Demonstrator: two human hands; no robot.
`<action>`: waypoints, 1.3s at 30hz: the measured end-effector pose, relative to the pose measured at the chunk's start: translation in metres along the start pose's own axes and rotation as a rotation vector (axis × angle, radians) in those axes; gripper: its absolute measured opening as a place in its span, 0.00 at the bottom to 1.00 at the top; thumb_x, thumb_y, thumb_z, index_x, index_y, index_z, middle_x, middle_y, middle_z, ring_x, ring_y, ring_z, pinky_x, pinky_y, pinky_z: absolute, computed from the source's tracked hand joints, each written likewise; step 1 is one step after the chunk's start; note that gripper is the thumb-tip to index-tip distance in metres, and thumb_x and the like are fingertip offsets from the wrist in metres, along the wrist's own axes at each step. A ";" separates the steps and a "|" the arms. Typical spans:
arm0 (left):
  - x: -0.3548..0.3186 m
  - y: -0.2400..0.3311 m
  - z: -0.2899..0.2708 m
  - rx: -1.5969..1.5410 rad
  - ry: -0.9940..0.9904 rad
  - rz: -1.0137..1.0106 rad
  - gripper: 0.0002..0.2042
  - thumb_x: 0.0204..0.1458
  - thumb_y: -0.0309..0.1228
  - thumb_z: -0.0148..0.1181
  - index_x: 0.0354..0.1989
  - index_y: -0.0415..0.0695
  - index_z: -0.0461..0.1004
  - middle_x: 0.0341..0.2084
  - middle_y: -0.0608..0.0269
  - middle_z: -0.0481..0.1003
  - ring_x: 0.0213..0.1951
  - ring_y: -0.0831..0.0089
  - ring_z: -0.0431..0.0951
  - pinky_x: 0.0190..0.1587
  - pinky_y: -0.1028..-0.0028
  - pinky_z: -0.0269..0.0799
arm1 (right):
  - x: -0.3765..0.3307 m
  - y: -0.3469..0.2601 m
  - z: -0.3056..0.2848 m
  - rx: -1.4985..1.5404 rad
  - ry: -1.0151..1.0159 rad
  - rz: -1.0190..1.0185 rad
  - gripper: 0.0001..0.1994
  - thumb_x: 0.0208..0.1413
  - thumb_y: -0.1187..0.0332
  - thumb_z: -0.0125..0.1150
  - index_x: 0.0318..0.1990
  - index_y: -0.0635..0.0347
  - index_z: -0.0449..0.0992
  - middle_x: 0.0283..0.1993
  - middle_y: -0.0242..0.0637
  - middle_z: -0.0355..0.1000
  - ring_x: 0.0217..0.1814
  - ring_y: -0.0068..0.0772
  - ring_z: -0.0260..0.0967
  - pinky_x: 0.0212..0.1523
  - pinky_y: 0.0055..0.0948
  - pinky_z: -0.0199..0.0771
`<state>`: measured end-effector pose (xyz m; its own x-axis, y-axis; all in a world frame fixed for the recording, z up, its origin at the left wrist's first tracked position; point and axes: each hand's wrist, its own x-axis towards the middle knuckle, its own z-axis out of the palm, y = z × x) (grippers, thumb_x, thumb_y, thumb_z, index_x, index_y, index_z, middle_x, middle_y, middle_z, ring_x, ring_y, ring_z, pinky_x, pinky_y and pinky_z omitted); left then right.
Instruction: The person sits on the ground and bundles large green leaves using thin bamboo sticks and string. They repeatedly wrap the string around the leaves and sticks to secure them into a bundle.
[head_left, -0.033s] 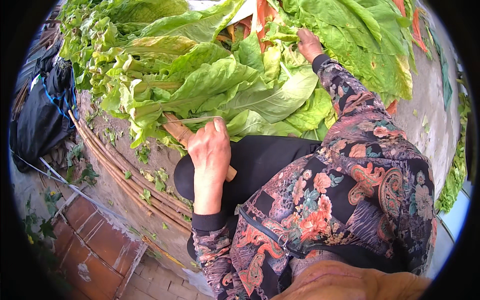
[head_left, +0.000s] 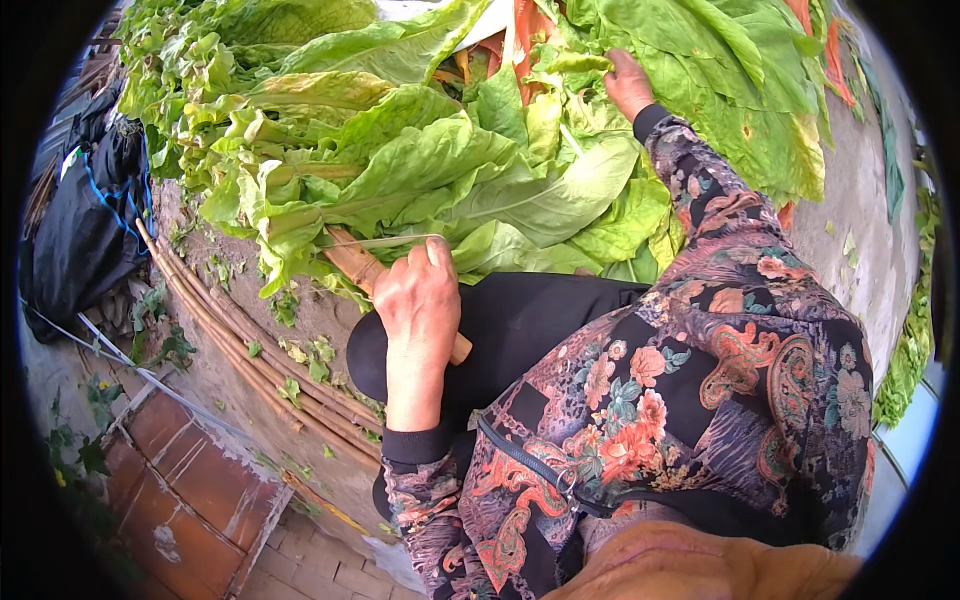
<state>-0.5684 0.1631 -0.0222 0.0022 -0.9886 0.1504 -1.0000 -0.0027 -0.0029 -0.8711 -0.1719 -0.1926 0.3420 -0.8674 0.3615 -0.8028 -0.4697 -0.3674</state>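
Note:
My left hand (head_left: 415,300) is closed, with a pale string (head_left: 390,241) pinched at its thumb and forefinger. Under that hand a thick wooden stick (head_left: 352,258) slants across my black-trousered knee, its far end among the leaves. The string runs taut from the hand to the stick. Large green leaves (head_left: 400,190) lie bunched by the stick, stems toward the left. Farther out, my right hand (head_left: 629,84) reaches into the leaf pile, fingers closed at the edge of a curled green leaf (head_left: 580,62); its fingertips are partly hidden.
More broad leaves (head_left: 690,70) are heaped at the far right, with orange-red cloth (head_left: 524,40) between the heaps. On the left, long thin poles (head_left: 240,345) lie along the ground beside a black sack (head_left: 85,235). A rusty brown panel (head_left: 185,480) is at lower left.
My right hand has shifted slightly right and away from me over the leaves, the forearm swinging right with it. My left hand stays almost in place with the string.

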 end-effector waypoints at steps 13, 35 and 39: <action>-0.004 -0.003 0.002 -0.005 0.019 -0.044 0.06 0.40 0.23 0.54 0.29 0.43 0.70 0.16 0.65 0.68 0.18 0.70 0.73 0.21 0.72 0.68 | -0.032 -0.053 -0.009 -0.506 -0.484 -0.163 0.22 0.45 0.51 0.63 0.40 0.60 0.75 0.46 0.42 0.70 0.49 0.41 0.65 0.49 0.41 0.61; -0.004 -0.001 0.002 -0.052 0.130 -0.115 0.06 0.38 0.23 0.55 0.28 0.43 0.71 0.16 0.66 0.69 0.18 0.71 0.73 0.20 0.72 0.68 | -0.048 -0.070 0.046 -0.485 -0.903 0.316 0.27 0.40 0.51 0.68 0.44 0.61 0.75 0.47 0.45 0.73 0.51 0.43 0.70 0.49 0.38 0.70; -0.009 -0.007 0.006 -0.099 0.159 -0.145 0.04 0.38 0.23 0.53 0.25 0.41 0.70 0.15 0.62 0.69 0.20 0.68 0.74 0.23 0.70 0.69 | -0.062 -0.058 0.081 -0.490 -0.871 0.317 0.15 0.51 0.65 0.50 0.42 0.60 0.76 0.46 0.48 0.73 0.50 0.45 0.71 0.50 0.39 0.70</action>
<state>-0.5619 0.1715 -0.0292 0.1529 -0.9429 0.2960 -0.9847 -0.1201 0.1261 -0.8066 -0.1044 -0.2634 0.1590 -0.8491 -0.5037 -0.9606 -0.2509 0.1198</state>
